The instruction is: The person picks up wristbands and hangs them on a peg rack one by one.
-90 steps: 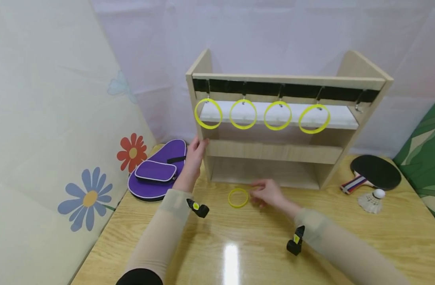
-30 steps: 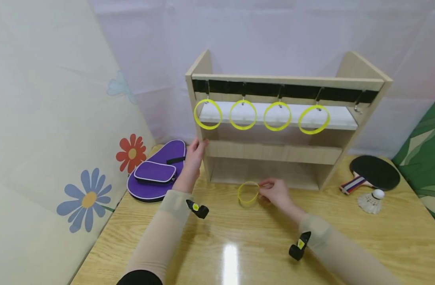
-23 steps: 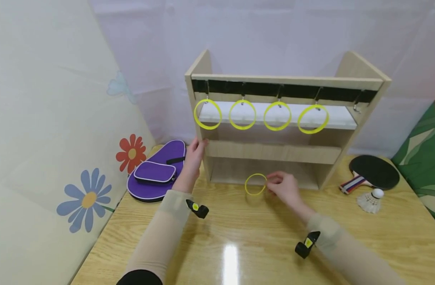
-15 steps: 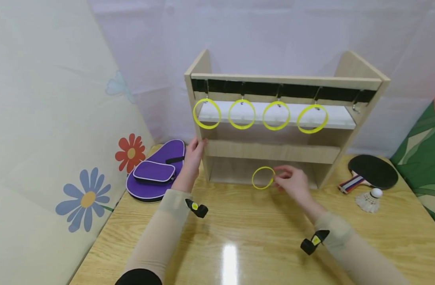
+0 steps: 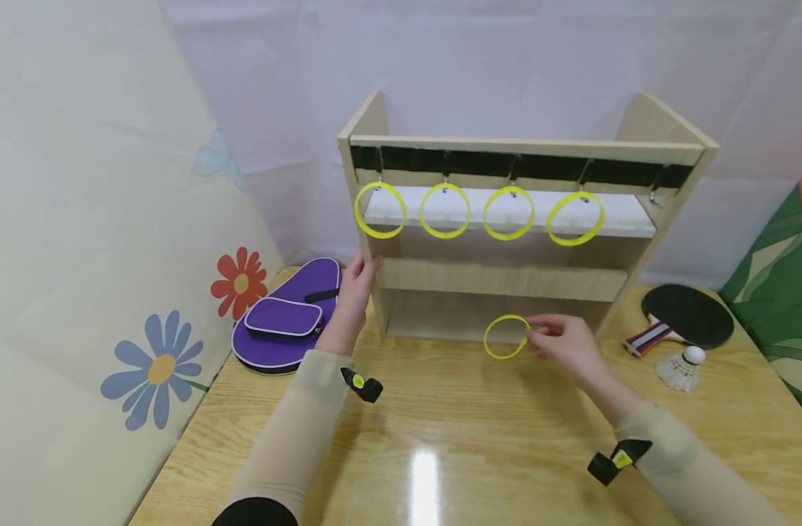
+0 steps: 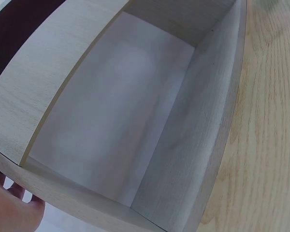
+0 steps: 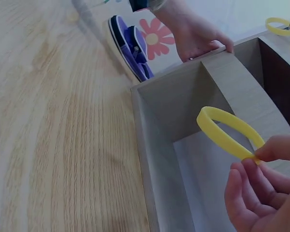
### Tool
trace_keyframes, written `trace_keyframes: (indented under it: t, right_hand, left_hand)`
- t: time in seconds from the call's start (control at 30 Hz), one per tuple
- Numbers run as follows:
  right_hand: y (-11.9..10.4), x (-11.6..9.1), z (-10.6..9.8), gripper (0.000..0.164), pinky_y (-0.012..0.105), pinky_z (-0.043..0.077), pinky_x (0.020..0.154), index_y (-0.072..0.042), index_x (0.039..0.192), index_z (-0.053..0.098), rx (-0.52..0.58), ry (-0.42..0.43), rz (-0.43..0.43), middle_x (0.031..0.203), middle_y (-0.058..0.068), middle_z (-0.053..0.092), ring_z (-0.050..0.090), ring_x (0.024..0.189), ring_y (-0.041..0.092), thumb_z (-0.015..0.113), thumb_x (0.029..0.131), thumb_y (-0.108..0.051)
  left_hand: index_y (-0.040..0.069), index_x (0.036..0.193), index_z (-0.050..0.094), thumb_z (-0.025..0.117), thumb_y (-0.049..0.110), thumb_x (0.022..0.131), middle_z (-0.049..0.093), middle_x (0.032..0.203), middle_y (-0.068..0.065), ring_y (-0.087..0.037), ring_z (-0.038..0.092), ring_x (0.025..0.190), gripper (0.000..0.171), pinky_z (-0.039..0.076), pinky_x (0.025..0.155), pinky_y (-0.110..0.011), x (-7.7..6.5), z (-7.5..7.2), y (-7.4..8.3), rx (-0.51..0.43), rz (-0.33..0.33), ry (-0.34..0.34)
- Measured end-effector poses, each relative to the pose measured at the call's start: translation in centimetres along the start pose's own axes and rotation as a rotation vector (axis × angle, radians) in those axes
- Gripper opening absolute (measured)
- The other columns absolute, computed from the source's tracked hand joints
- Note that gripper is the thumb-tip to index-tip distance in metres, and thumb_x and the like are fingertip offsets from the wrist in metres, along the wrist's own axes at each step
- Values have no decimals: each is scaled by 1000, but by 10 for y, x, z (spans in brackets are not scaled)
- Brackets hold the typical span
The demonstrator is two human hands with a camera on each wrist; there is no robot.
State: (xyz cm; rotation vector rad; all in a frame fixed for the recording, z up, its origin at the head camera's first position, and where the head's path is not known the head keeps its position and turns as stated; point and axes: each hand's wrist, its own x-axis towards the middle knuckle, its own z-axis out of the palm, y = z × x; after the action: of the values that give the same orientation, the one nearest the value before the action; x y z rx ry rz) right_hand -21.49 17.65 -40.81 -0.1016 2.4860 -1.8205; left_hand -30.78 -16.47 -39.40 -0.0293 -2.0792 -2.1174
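Note:
My right hand (image 5: 568, 348) pinches a yellow wristband-like ring (image 5: 496, 353) by its right edge, thumb against fingertips. It is off the table, in front of the bottom compartment of the wooden shelf (image 5: 499, 281). The right wrist view shows the ring (image 7: 227, 142) tilted above that compartment. My left hand (image 5: 353, 299) grips the shelf's left side panel, thumb at the front edge and fingers on the outer side. More yellow rings (image 5: 380, 235) hang from hooks along the black strip (image 5: 480, 162). The rightmost hook (image 5: 656, 199) bears no ring.
On the left lies a purple paddle case (image 5: 285, 318) beside the flowered wall. A black table tennis paddle (image 5: 690, 314) and a white shuttlecock (image 5: 680, 370) lie to the shelf's right. The wooden table (image 5: 348, 467) stretches out in front.
My right hand has taken the ring from the table, raised it and carried it rightward; lately it dipped slightly. The left hand stays on the panel.

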Motion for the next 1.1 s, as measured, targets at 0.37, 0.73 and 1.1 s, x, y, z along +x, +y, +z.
trace_keyframes:
  t: [0.37,0.73,1.1]
  right_hand:
    - [-13,-22,-39,37,26,58,66,14,125,56,114,-19,-4,81,-14,69,68,75,6,61,95,-7]
    - [-44,-38,-70,18,24,57,61,-19,97,73,344,85,-113,82,-5,74,70,72,8,68,91,-3]
    - [-68,-42,-108,19,24,57,60,-9,103,74,560,140,-241,87,1,76,71,73,12,64,91,2]
  left_hand:
    - [8,143,50,49,20,99,55,136,-20,-20,51,112,46,38,105,-39,-2,-3,1,0,6,-5]
    - [5,144,48,47,19,99,55,133,-22,-17,51,107,47,38,102,-36,-2,-2,1,-2,17,-3]
    - [4,142,49,47,19,98,57,129,-20,-15,52,103,47,40,98,-33,-2,1,1,10,18,2]
